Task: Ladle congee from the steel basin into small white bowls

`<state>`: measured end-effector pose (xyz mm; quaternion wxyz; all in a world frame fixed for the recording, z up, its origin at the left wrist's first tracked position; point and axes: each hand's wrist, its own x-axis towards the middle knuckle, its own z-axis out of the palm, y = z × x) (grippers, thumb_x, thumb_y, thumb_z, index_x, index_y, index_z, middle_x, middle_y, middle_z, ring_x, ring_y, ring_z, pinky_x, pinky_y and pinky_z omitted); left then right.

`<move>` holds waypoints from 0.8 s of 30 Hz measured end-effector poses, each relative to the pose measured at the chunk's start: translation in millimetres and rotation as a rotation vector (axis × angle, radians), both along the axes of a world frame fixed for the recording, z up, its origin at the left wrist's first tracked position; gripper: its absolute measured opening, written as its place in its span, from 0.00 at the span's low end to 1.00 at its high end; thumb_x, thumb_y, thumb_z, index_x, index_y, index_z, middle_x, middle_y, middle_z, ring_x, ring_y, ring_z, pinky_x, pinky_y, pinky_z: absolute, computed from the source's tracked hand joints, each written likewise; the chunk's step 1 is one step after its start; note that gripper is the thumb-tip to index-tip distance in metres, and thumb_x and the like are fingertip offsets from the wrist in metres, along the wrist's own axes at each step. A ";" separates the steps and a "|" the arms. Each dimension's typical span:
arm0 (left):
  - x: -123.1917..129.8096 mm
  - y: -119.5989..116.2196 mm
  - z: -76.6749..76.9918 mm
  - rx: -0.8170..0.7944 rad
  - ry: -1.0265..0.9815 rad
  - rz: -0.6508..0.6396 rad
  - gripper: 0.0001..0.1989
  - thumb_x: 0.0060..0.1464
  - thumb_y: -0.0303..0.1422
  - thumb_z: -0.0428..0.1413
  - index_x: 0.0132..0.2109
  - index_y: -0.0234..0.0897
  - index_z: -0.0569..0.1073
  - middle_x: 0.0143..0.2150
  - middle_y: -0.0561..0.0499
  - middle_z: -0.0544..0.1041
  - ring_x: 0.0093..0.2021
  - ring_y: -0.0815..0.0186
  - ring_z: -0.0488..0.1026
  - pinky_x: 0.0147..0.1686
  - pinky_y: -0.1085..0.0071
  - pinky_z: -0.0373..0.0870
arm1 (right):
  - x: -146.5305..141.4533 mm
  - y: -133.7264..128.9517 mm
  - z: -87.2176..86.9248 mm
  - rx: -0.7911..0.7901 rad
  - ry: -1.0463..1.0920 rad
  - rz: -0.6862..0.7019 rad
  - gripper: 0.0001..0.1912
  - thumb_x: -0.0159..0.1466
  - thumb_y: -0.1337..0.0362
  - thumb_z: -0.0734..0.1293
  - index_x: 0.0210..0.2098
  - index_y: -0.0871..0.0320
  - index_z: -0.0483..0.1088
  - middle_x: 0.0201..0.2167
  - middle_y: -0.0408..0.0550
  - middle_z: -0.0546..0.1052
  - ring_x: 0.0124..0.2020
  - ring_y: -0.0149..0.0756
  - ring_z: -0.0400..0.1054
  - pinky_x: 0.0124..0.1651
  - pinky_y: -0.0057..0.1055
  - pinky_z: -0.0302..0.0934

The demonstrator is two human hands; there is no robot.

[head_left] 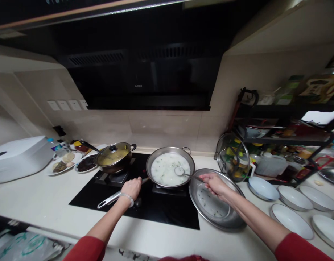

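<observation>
My left hand (131, 189) is closed around the long metal handle (109, 199) of a steel wok (148, 173) on the right burner. White, milky soup with green bits (163, 167) fills much of the wok. Between the fingers of my right hand (214, 184) is the handle of a ladle (189, 175), whose round bowl rests in the soup's surface. My right hand is over a wide metal basin (194, 197), which has a little whitish liquid and green bits at its bottom.
A glass-lidded pan (112, 167) sits on the left burner of the black cooktop (167, 214). Plates of food (86, 164) are farther left. Several white bowls (292, 219) stand right of the basin, below a crowded rack (286, 137). The range hood (139, 72) overhangs the stove.
</observation>
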<state>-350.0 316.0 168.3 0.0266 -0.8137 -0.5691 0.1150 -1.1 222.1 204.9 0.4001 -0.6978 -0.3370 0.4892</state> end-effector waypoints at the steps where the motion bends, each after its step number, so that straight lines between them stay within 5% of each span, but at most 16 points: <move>1: 0.0 0.1 -0.2 0.001 0.000 0.002 0.16 0.60 0.27 0.40 0.51 0.30 0.67 0.41 0.34 0.77 0.43 0.52 0.76 0.41 0.59 0.69 | -1.2 -1.4 2.4 -0.022 0.007 -0.006 0.07 0.61 0.66 0.65 0.38 0.61 0.70 0.10 0.34 0.61 0.09 0.20 0.48 0.13 0.19 0.37; 11: -0.9 1.1 -4.9 0.015 0.002 0.011 0.18 0.60 0.25 0.38 0.51 0.30 0.67 0.41 0.35 0.77 0.43 0.53 0.76 0.41 0.59 0.69 | -8.0 -9.6 19.1 -0.060 0.016 -0.021 0.09 0.65 0.71 0.57 0.40 0.62 0.67 0.10 0.33 0.59 0.08 0.20 0.46 0.12 0.17 0.37; 24: 0.3 -1.8 -2.6 0.020 -0.020 0.022 0.15 0.59 0.30 0.45 0.51 0.31 0.67 0.42 0.36 0.75 0.42 0.54 0.75 0.40 0.62 0.68 | 9.8 -32.4 31.0 -0.010 0.103 -0.033 0.10 0.60 0.69 0.61 0.42 0.63 0.68 0.10 0.34 0.59 0.09 0.20 0.45 0.13 0.17 0.34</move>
